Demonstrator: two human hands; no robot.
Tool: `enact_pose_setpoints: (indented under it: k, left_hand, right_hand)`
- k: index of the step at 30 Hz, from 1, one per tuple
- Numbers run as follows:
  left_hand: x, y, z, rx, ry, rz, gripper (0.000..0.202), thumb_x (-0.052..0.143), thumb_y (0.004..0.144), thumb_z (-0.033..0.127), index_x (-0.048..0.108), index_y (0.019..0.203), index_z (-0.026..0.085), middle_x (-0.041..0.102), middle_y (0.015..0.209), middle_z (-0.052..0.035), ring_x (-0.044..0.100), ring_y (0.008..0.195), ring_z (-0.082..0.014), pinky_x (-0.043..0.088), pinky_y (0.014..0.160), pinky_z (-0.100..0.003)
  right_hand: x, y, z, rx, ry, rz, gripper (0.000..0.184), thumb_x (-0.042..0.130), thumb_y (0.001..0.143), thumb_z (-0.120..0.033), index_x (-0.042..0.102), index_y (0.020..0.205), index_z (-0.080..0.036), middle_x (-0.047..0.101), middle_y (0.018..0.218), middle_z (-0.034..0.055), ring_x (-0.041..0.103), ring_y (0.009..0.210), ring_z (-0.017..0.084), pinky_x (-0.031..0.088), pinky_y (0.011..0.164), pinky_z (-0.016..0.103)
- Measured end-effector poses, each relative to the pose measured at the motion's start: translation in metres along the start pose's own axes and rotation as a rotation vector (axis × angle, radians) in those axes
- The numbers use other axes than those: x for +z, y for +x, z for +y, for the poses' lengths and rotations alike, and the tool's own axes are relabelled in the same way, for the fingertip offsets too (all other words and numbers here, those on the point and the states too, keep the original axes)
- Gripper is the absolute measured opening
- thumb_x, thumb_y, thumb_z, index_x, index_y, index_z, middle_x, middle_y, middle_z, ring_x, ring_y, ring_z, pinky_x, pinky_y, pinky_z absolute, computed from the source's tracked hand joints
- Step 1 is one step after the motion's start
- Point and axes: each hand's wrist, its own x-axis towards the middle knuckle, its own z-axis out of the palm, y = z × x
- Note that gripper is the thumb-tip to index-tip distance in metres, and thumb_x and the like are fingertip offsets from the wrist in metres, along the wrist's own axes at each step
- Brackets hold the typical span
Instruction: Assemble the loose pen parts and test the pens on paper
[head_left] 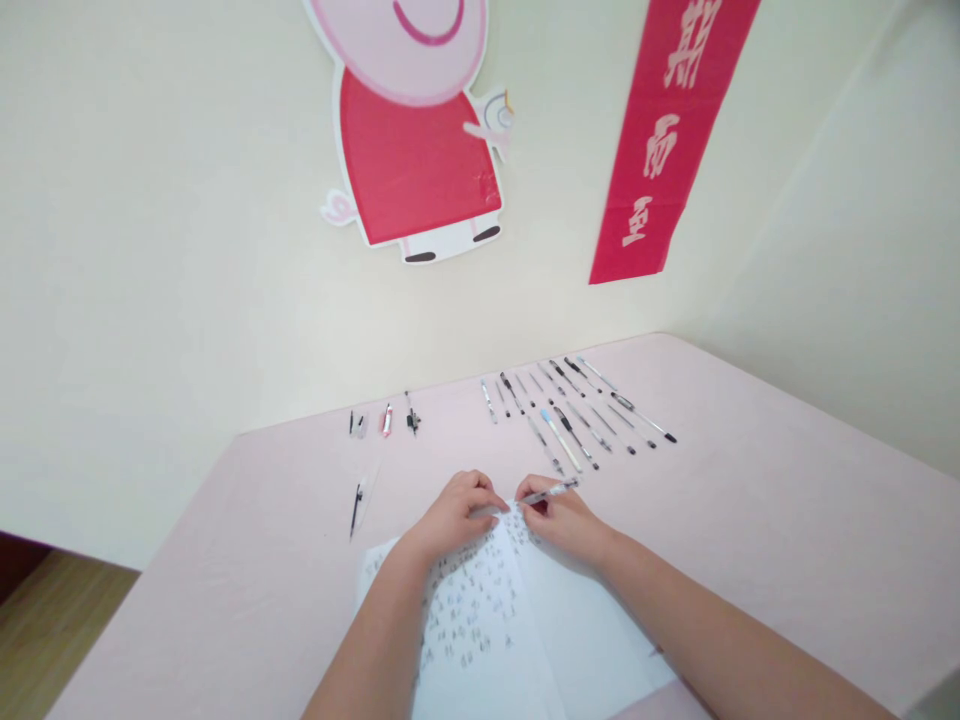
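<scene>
My right hand (564,520) is closed around a pen (551,491), its tip down near the top edge of a white sheet of paper (555,640) covered with handwritten marks on its left half. My left hand (454,515) rests curled on the paper's top edge, fingers closed and pinching something small that I cannot make out, right beside the pen tip. Both forearms lie over the paper.
A pink table (787,500) stands against a cream wall. A row of several pens (577,410) lies beyond my hands. Pen parts (386,420) lie at the far left, and a black pen (355,508) lies closer. The table's left edge drops to a wooden floor (45,620).
</scene>
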Motion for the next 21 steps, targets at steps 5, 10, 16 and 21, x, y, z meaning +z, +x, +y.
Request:
enact_pose_setpoints:
  k: [5, 10, 16, 21]
  left_hand:
    - [0.0002, -0.0012, 0.0002, -0.007, 0.007, 0.005, 0.026, 0.06, 0.072, 0.019, 0.069, 0.095, 0.028, 0.054, 0.095, -0.0033, 0.048, 0.096, -0.0188, 0.035, 0.089, -0.034]
    - [0.0004, -0.0009, 0.0012, -0.01, 0.008, 0.007, 0.026, 0.06, 0.071, 0.017, 0.069, 0.093, 0.028, 0.054, 0.095, -0.0034, 0.048, 0.095, -0.0184, 0.035, 0.089, -0.034]
    - [0.001, 0.0, 0.0007, -0.005, 0.004, 0.01, 0.025, 0.06, 0.072, 0.019, 0.069, 0.093, 0.028, 0.054, 0.094, -0.0031, 0.048, 0.095, -0.0184, 0.035, 0.089, -0.034]
    - [0.0015, -0.0009, -0.0004, -0.004, 0.001, 0.023, 0.025, 0.06, 0.072, 0.018, 0.069, 0.093, 0.028, 0.054, 0.094, -0.0029, 0.048, 0.096, -0.0185, 0.035, 0.089, -0.034]
  right_hand:
    - [0.0006, 0.0007, 0.0011, -0.029, -0.067, 0.015, 0.013, 0.049, 0.067, -0.012, 0.059, 0.072, -0.018, 0.05, 0.055, -0.0041, 0.045, 0.052, 0.01, 0.034, 0.054, 0.02]
    - [0.0008, 0.0006, 0.0023, -0.029, -0.073, 0.017, 0.013, 0.048, 0.067, -0.013, 0.058, 0.073, -0.018, 0.05, 0.055, -0.0042, 0.044, 0.052, 0.01, 0.033, 0.053, 0.021]
    - [0.0002, 0.0004, 0.0013, -0.014, -0.077, 0.013, 0.012, 0.048, 0.067, -0.013, 0.058, 0.073, -0.018, 0.051, 0.056, -0.0038, 0.044, 0.051, 0.01, 0.032, 0.052, 0.021]
    - [-0.0002, -0.0001, 0.0014, -0.036, -0.08, 0.003, 0.011, 0.049, 0.069, -0.014, 0.058, 0.073, -0.018, 0.049, 0.055, -0.0043, 0.043, 0.051, 0.009, 0.033, 0.052, 0.02]
